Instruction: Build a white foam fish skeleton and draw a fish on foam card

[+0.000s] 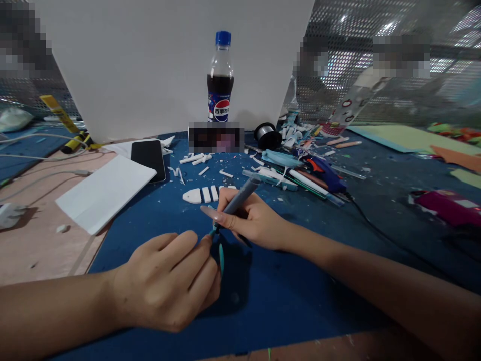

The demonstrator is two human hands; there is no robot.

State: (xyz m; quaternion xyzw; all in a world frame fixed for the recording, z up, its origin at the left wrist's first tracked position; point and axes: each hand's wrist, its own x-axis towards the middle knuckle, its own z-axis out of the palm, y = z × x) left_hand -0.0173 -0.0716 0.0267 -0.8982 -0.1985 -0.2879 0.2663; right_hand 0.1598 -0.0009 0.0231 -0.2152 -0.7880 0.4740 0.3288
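The left hand hides part of the teal piece; white paper covers a corner of the black phone; the magenta item is too blurred to identify

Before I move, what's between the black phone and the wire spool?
Head view: between phone and spool, white strips and small scraps lie on the blue mat, beside something blurred out.

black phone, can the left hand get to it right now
Probably yes: nothing seems to stand between the left hand and the black phone, and the white paper overlaps only its lower left. That hand is holding a small teal piece, though.
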